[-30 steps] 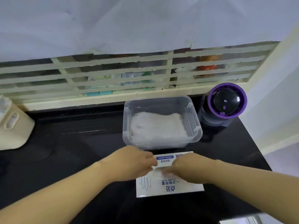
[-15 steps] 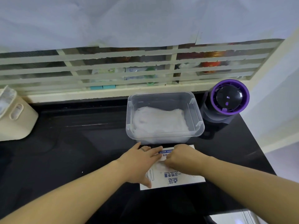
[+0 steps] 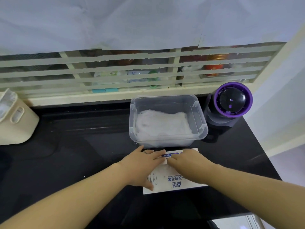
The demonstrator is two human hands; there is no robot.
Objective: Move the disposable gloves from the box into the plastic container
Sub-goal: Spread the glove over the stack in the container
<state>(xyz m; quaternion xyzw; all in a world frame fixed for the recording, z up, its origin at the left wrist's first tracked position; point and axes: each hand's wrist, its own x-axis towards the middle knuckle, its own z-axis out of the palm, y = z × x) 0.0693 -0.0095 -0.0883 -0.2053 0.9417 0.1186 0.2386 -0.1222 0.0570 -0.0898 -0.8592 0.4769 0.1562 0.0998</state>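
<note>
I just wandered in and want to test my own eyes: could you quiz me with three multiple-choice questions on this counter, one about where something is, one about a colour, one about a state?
1. Where is the plastic container relative to the box?
A. Just behind it, farther from the person. B. Stacked on it. C. Left of it.
2. What colour is the ring on the round device right of the container?
A. Green. B. Purple. C. Red.
3. What state is the container in?
A. Lidded. B. Empty. C. Lidless, with white gloves inside.

Answers: A, the box lies on its near side; B, the top ring is purple; C, no lid is on it and the pile shows inside.
</note>
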